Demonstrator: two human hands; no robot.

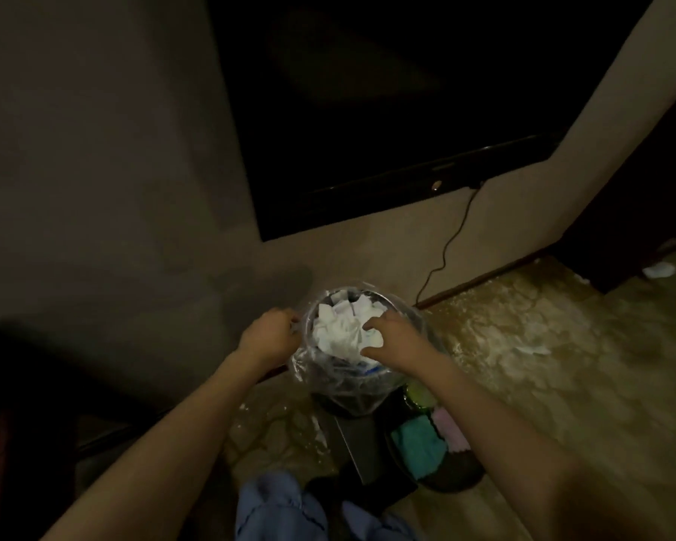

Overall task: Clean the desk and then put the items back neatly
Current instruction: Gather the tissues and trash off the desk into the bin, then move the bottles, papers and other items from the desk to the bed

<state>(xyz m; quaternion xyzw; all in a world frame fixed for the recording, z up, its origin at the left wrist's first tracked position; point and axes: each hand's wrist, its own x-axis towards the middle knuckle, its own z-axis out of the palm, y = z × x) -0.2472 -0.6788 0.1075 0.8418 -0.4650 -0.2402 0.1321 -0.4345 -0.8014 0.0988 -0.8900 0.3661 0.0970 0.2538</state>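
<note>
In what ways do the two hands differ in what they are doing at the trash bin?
The left hand is curled and pinches the clear plastic liner at the bin's left rim; the right hand lies over the white crumpled paper with fingers spread, pressing on it. The left hand is outside the trash bin, the right hand above its opening. Both reach the same bin.

The glossy brown stone-patterned floor (pixel 562 384) is carrying everything here; a round dark waste bin lined with a clear plastic bag (pixel 344 388) is standing on it close to the beige wall, heaped with crumpled white paper; just beside the bin, nearer the person, a dark round basket (pixel 457 476) is sitting on the floor holding teal, pink and green cloths; a flat dark grey board (pixel 354 447) is lying between them; small white scraps (pixel 531 350) are lying scattered further right; a black cable (pixel 422 290) is hanging down to the skirting.
</note>
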